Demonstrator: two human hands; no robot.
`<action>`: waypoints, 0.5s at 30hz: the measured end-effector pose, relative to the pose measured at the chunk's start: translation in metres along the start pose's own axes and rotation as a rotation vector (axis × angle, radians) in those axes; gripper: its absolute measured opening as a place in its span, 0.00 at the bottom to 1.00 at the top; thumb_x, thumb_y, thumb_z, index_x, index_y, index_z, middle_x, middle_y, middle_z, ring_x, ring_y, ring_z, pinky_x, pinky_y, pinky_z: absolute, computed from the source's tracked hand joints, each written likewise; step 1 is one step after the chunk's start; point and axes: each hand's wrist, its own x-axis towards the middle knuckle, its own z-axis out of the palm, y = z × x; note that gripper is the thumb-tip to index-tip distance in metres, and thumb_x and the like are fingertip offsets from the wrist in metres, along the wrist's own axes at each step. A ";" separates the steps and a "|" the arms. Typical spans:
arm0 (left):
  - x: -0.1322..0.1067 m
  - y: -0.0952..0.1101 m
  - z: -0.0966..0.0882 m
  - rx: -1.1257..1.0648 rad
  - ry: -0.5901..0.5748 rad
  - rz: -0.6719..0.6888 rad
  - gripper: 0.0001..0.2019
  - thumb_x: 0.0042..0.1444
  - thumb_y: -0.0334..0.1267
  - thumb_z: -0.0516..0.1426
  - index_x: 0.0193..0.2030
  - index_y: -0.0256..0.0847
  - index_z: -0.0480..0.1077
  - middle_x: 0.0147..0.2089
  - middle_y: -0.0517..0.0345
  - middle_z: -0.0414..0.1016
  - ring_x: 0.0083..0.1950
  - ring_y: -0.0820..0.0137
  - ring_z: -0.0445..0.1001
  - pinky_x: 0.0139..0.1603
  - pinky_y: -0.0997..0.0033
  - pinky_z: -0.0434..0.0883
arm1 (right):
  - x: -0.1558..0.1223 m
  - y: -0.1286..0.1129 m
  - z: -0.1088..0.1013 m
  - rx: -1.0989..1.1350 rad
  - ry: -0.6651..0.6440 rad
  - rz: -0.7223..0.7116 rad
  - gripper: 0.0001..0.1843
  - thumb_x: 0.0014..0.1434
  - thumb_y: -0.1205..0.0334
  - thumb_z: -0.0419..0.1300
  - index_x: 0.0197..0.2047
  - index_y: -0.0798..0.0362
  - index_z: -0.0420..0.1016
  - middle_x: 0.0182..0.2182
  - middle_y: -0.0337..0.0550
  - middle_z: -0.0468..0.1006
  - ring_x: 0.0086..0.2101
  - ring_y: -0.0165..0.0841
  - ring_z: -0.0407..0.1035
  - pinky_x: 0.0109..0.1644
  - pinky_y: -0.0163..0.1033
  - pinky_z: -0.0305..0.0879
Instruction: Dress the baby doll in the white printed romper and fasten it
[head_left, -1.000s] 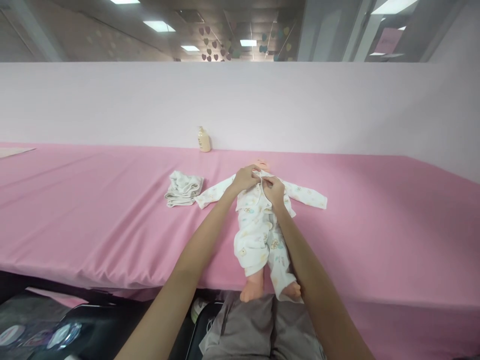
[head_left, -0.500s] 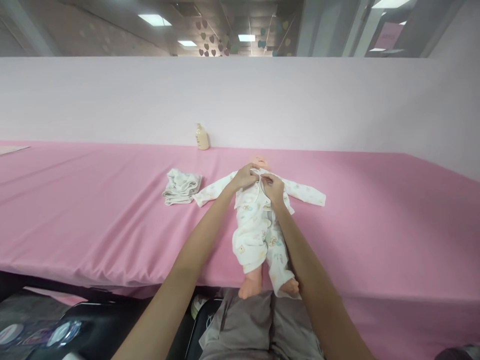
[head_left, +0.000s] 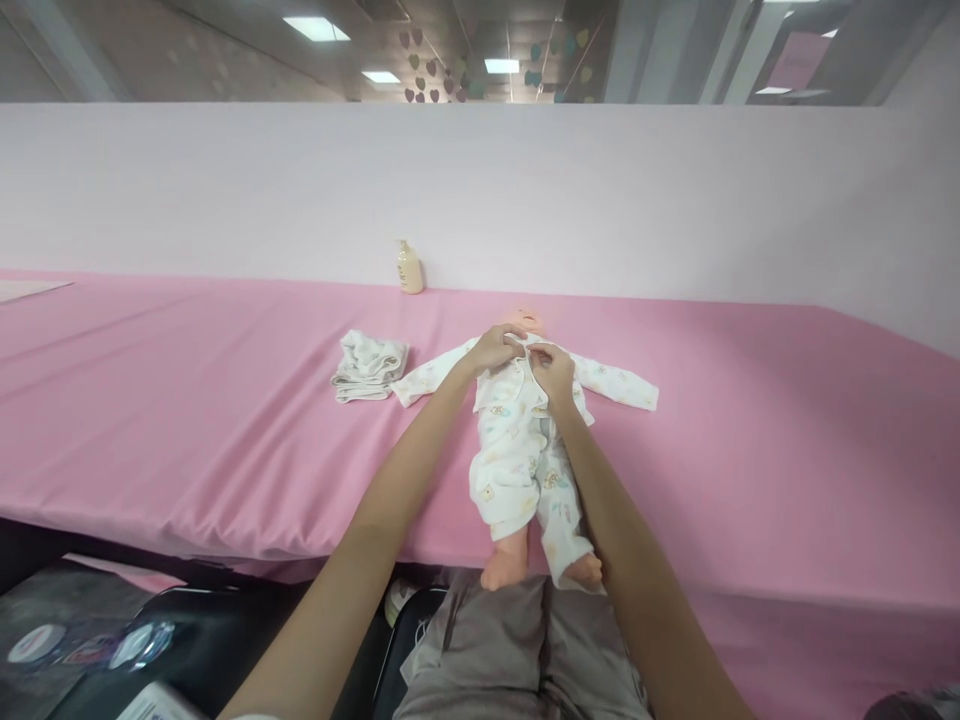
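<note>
A baby doll (head_left: 505, 562) lies on its back with its feet at the near edge of the table. It wears a white printed jacket (head_left: 619, 384) with its sleeves spread wide, and matching trousers (head_left: 501, 460). My left hand (head_left: 498, 350) is at the collar, its fingers closed on the jacket's front edge. Just beside it my right hand (head_left: 553, 372) pinches the other front edge near the neck. The two hands almost meet, and the fastening between the fingertips is too small to make out. Part of the doll's head shows beyond my hands.
A pink cloth (head_left: 750, 450) covers the table. Folded white cloths (head_left: 369, 368) lie left of the doll, close to one sleeve. A cream pump bottle (head_left: 409, 268) stands at the back against the white wall (head_left: 225, 190). Black chairs (head_left: 217, 640) are below the table at left.
The view has tilted slightly. My hands stay at the jacket collar, with only small finger movement, and the doll lies as before.
</note>
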 end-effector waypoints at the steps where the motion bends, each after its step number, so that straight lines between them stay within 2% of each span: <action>1: 0.000 0.000 0.000 0.014 0.000 0.002 0.16 0.46 0.27 0.56 0.44 0.38 0.68 0.22 0.65 0.67 0.16 0.80 0.55 0.18 0.78 0.53 | 0.000 0.000 0.000 -0.008 0.001 -0.005 0.11 0.49 0.69 0.53 0.30 0.53 0.77 0.31 0.44 0.80 0.32 0.35 0.73 0.43 0.41 0.69; 5: 0.000 -0.001 -0.001 0.041 0.005 0.013 0.15 0.46 0.28 0.56 0.43 0.37 0.69 0.20 0.65 0.65 0.16 0.79 0.56 0.18 0.77 0.53 | 0.000 0.000 0.000 -0.036 0.003 -0.034 0.11 0.48 0.70 0.54 0.29 0.53 0.78 0.31 0.45 0.80 0.34 0.36 0.73 0.44 0.41 0.69; 11: 0.001 0.002 -0.001 0.138 0.109 -0.028 0.17 0.46 0.36 0.60 0.45 0.36 0.71 0.21 0.62 0.67 0.20 0.76 0.63 0.22 0.77 0.59 | 0.000 -0.002 -0.001 -0.081 -0.011 -0.063 0.11 0.47 0.70 0.54 0.29 0.52 0.78 0.31 0.44 0.80 0.34 0.36 0.73 0.44 0.42 0.69; 15: 0.000 0.004 0.001 0.149 0.126 -0.029 0.18 0.43 0.35 0.61 0.44 0.37 0.71 0.20 0.65 0.66 0.18 0.77 0.60 0.20 0.78 0.57 | 0.000 -0.003 -0.001 -0.107 -0.019 -0.062 0.11 0.47 0.70 0.54 0.29 0.52 0.78 0.31 0.44 0.79 0.34 0.36 0.73 0.44 0.42 0.69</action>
